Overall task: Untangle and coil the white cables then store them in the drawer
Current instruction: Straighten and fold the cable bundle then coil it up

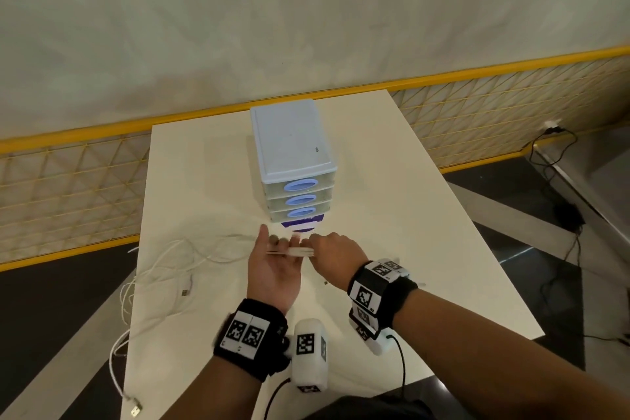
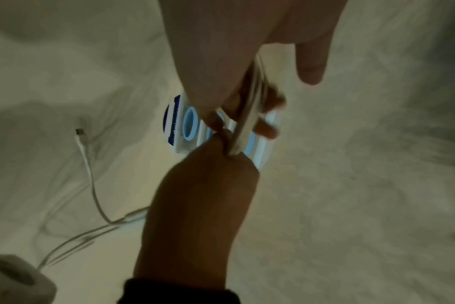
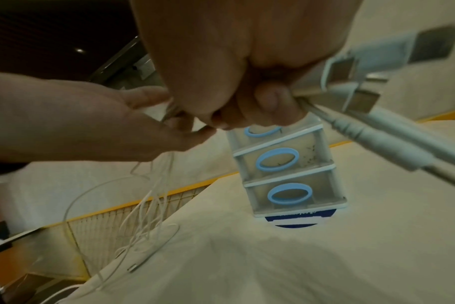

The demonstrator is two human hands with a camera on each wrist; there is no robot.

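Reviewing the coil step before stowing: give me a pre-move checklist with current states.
1. Right hand grips the cable bundle: ok.
2. Left hand supports the bundle across its palm: ok.
3. All cable gathered: not ok; loose cables trail over the table and off its left edge.
4. Plug ends secured at the right hand: ok.
5. A drawer open on the drawer unit: not ok; all visible drawers are closed.
6. Tangles cleared: cannot tell.

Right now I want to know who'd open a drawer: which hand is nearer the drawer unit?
Right, slightly. The right hand sits just before the drawer unit, below its lowest drawer; the left hand is beside it, a little left, both gripping the white cable bundle.
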